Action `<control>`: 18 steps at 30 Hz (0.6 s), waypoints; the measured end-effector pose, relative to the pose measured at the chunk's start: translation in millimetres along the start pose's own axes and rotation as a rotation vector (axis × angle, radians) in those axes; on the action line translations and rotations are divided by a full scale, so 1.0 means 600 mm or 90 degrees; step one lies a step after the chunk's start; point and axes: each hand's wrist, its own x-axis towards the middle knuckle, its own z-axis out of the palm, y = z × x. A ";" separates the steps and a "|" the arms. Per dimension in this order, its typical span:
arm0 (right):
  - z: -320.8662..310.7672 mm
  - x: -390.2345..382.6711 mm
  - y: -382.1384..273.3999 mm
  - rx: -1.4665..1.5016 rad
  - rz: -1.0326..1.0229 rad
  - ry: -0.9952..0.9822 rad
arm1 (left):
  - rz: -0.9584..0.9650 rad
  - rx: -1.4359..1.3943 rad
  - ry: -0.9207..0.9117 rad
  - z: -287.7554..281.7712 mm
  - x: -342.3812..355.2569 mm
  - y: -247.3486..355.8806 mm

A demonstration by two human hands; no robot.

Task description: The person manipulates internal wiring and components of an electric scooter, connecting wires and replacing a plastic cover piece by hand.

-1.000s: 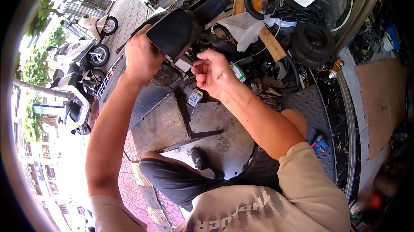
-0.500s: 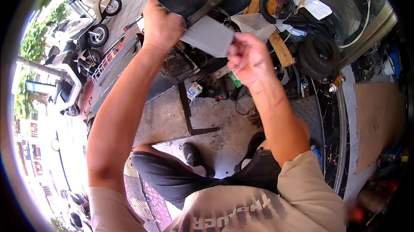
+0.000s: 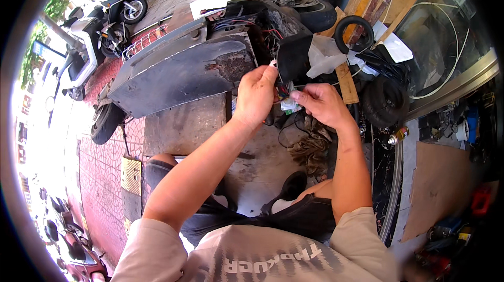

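Observation:
An electric scooter with its dark grey body panel facing me lies beyond my knees, its inside exposed with thin coloured wires. My left hand is closed at its wiring opening, thumb and finger pinching a small white piece. Just to the right, my right hand has thumb and forefinger pressed together beside a bundle of wires; what they grip is hidden. Above and between the hands stands a black plastic panel. A white-and-green box shows below them.
A wooden board lies under the scooter's near side. Crumpled brown rags and cables lie near my feet. At right are a loose tyre, an inner tube, planks, a spray can and a cardboard sheet.
The light grey sheet held between both hands is out of them. Both hands have come lower and nearer, to the wires. The view has shifted, showing more of the scooter's side.

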 end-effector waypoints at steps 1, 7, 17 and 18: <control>0.005 0.006 0.000 0.022 -0.026 0.055 | -0.015 0.045 -0.002 -0.002 -0.005 -0.008; 0.020 0.017 -0.033 0.287 -0.162 0.122 | -0.126 0.120 -0.111 -0.006 -0.053 -0.134; 0.026 -0.001 -0.057 0.162 -0.268 0.122 | -0.123 0.098 0.078 -0.041 -0.045 -0.256; 0.022 -0.004 -0.049 0.144 -0.261 0.132 | -0.110 0.045 0.102 -0.031 -0.034 -0.226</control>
